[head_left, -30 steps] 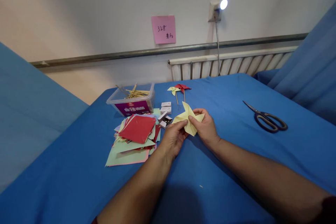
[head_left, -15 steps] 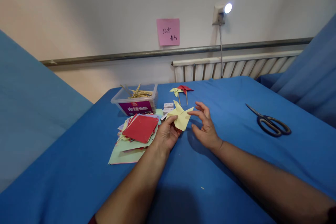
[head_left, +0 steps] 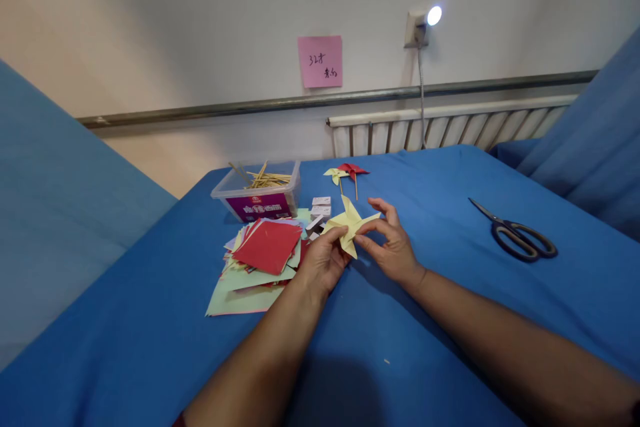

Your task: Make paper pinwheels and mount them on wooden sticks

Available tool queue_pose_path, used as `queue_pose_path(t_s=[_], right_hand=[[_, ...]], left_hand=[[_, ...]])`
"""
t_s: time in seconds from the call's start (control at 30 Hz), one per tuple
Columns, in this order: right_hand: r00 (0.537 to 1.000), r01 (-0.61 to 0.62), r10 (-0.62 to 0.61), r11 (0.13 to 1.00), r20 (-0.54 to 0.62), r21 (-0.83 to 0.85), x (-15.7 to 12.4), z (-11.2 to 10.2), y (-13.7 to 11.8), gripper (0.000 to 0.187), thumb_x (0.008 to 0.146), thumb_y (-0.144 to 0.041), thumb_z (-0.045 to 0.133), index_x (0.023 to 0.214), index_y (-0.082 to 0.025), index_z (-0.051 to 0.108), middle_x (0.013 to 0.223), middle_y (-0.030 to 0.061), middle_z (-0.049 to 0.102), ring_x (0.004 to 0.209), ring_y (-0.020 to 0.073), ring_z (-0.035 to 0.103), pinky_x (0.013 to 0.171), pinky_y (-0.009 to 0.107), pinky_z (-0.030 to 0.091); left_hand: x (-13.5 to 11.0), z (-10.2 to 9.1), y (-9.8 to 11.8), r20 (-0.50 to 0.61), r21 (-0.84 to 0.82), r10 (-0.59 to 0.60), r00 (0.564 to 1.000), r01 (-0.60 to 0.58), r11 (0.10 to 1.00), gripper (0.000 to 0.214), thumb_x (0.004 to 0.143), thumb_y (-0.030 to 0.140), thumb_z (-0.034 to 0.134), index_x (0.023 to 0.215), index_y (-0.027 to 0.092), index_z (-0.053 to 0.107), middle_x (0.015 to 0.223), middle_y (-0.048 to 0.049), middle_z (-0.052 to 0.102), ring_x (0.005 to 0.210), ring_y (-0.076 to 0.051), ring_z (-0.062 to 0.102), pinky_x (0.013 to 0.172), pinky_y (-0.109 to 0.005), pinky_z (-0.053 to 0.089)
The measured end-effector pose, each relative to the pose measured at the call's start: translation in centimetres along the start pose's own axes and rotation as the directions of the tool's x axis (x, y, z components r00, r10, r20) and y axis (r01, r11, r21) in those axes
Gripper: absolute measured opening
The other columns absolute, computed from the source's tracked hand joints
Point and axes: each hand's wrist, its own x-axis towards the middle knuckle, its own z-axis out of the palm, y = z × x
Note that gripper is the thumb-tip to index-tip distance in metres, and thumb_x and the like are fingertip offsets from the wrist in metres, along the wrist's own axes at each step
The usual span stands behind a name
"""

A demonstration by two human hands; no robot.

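A pale yellow paper pinwheel (head_left: 351,215) is held above the table, its points folded in toward the middle. My left hand (head_left: 325,259) pinches it near the centre from the left, thumb on top and the other fingers partly hidden beneath. From the right, my right hand (head_left: 393,243) presses thumb and index finger together on one of the lower right blades. Just left of my left hand lies a stack of coloured paper squares with a red sheet (head_left: 267,247) on top. Small white boxes (head_left: 321,207) stand behind the pinwheel.
A clear plastic tub (head_left: 257,200) of thin wooden sticks (head_left: 269,179) stands behind the papers. Two finished pinwheels, one red (head_left: 353,170) and one yellow (head_left: 336,175), lie at the back. Dark-handled scissors (head_left: 517,235) rest on the right of the blue cloth (head_left: 450,213).
My right thumb and index finger have closed on a blade of the pinwheel, where they were spread beside it. The pinwheel has moved slightly right and turned, with more blades folded in.
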Motion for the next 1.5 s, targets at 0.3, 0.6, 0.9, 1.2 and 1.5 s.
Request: queue_pose_path(t_s=[0.3, 0.6, 0.9, 1.2, 1.5], right_hand=[[0.999, -0.028, 0.029, 0.998, 0.017, -0.055, 0.2, 0.0, 0.4, 0.009, 0.082, -0.032, 0.066, 0.086, -0.025, 0.070, 0.132, 0.0077, 0.051, 0.123, 0.0250, 0.047, 0.103, 0.044, 0.038], [0.999, -0.036, 0.038, 0.998, 0.038, -0.045, 0.2, -0.3, 0.1, 0.009, 0.080, -0.029, 0.066, 0.074, -0.023, 0.066, 0.125, 0.0075, 0.055, 0.116, 0.0248, 0.052, 0.097, 0.042, 0.041], [0.986, -0.168, 0.168, 0.986, -0.024, -0.011, 0.4, -0.1, 1.2, 0.012, 0.076, -0.027, 0.064, 0.066, -0.021, 0.060, 0.113, 0.0083, 0.060, 0.110, 0.0243, 0.057, 0.099, 0.042, 0.040], [0.980, -0.197, 0.196, 0.980, -0.013, -0.026, 0.4, -0.1, 1.6, 0.014, 0.075, -0.029, 0.065, 0.064, -0.021, 0.061, 0.109, 0.0087, 0.062, 0.107, 0.0250, 0.058, 0.096, 0.043, 0.041], [0.979, -0.203, 0.203, 0.978, -0.004, -0.044, 0.5, -0.1, 1.9, 0.015, 0.074, -0.030, 0.067, 0.062, -0.022, 0.063, 0.110, 0.0082, 0.064, 0.104, 0.0242, 0.059, 0.094, 0.042, 0.043]], left_hand=[[-0.3, 0.4, -1.0, 0.009, 0.082, 0.027, 1.000, -0.027, 0.996, 0.017, 0.067, 0.010, 0.069, 0.084, 0.011, 0.069, 0.072, -0.0055, 0.071, 0.059, -0.014, 0.063, 0.057, -0.023, 0.050], [0.1, -0.1, -0.6, 0.008, 0.072, 0.034, 0.999, -0.034, 0.997, 0.025, 0.068, 0.009, 0.068, 0.092, 0.013, 0.068, 0.076, -0.0042, 0.072, 0.060, -0.014, 0.063, 0.060, -0.025, 0.051], [0.2, 0.0, -1.2, 0.011, 0.150, 0.087, 0.996, -0.088, 0.985, 0.022, 0.064, 0.013, 0.075, 0.084, 0.010, 0.071, 0.082, -0.0103, 0.074, 0.068, -0.019, 0.067, 0.062, -0.029, 0.052], [0.7, -0.3, -1.4, -0.003, 0.169, 0.081, 0.997, -0.080, 0.982, 0.024, 0.060, 0.011, 0.077, 0.083, 0.010, 0.072, 0.076, -0.0082, 0.073, 0.067, -0.017, 0.066, 0.065, -0.028, 0.052], [0.4, -0.1, -1.2, -0.009, 0.207, 0.085, 0.996, -0.081, 0.975, 0.025, 0.059, 0.013, 0.079, 0.083, 0.011, 0.072, 0.071, -0.0054, 0.072, 0.063, -0.015, 0.063, 0.062, -0.026, 0.050]])
